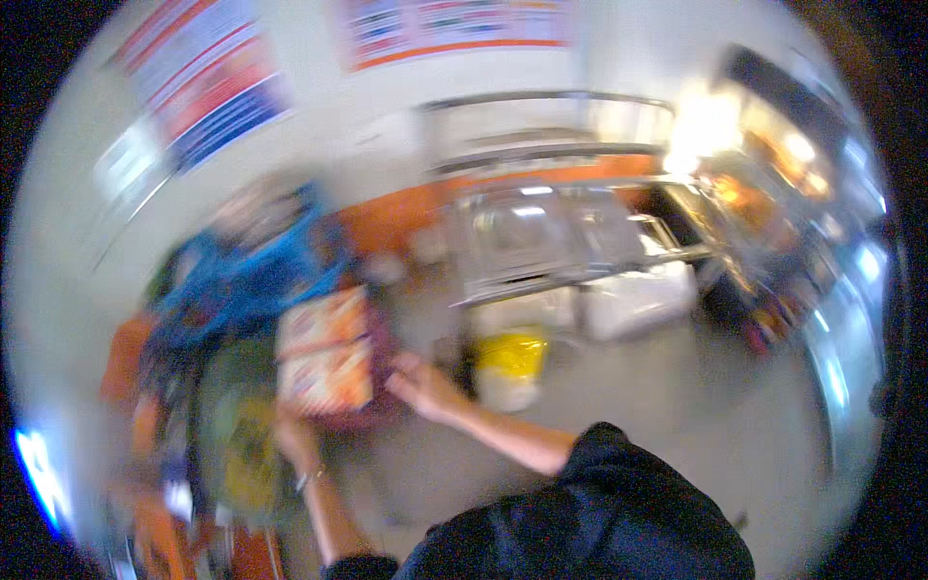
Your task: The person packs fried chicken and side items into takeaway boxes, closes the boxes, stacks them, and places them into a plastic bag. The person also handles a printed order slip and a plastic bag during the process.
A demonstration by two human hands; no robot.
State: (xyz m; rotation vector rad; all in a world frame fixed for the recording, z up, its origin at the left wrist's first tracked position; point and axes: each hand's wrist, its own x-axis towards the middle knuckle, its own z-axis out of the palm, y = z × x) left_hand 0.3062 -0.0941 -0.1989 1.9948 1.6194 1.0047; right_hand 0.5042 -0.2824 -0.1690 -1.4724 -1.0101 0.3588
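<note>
Before me is a pair of orange-and-white printed packages (326,355), one beyond the other, over a dark red thing (380,362) whose kind the blur hides. My left hand (293,435) is at the near left corner of the packages and seems to touch it. Blur hides whether its fingers grip. Just right of the dark red thing, my right hand (420,384) has its fingers apart, with nothing visible in them. Both forearms reach forward from dark sleeves (507,529).
At left stand a blue bag or mesh (254,268) and a green container (225,435) with yellowish contents. A metal rack (536,217) holds clear containers along the wall. Below it are a yellow-and-white container (511,362) and a white bin (638,301). Printed posters (457,29) hang above.
</note>
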